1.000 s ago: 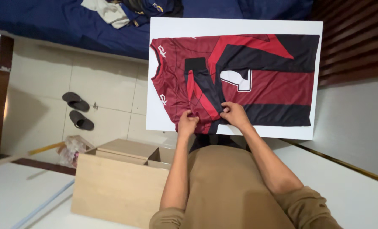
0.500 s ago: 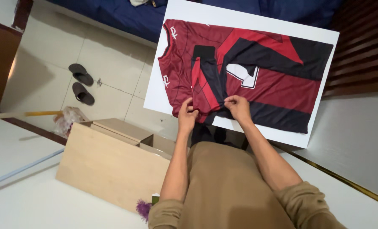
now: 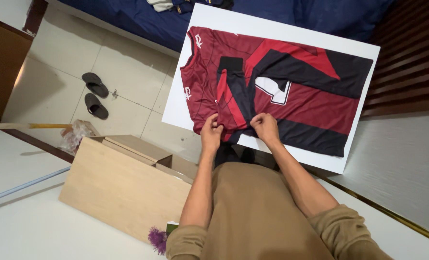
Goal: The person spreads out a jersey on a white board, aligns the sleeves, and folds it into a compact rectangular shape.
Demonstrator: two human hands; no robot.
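A red and black sports jersey (image 3: 301, 91) lies flat on a white table (image 3: 272, 29), its back up, with one sleeve folded over the body. My left hand (image 3: 210, 133) pinches the near edge of the jersey close to the shoulder. A little to the right, my right hand (image 3: 265, 127) grips the same near edge at the folded sleeve. Both hands are at the table's near side.
A light wooden box (image 3: 123, 185) stands on the floor at my left. A pair of dark sandals (image 3: 95, 95) lies on the tiled floor. A blue bed (image 3: 142, 17) with clothes (image 3: 176, 4) on it is beyond the table. Dark wooden slats (image 3: 407, 58) rise at the right.
The view has tilted and shifted, so the table sits at a slant. Both hands keep their grip on the jersey's near edge and have moved slightly closer together.
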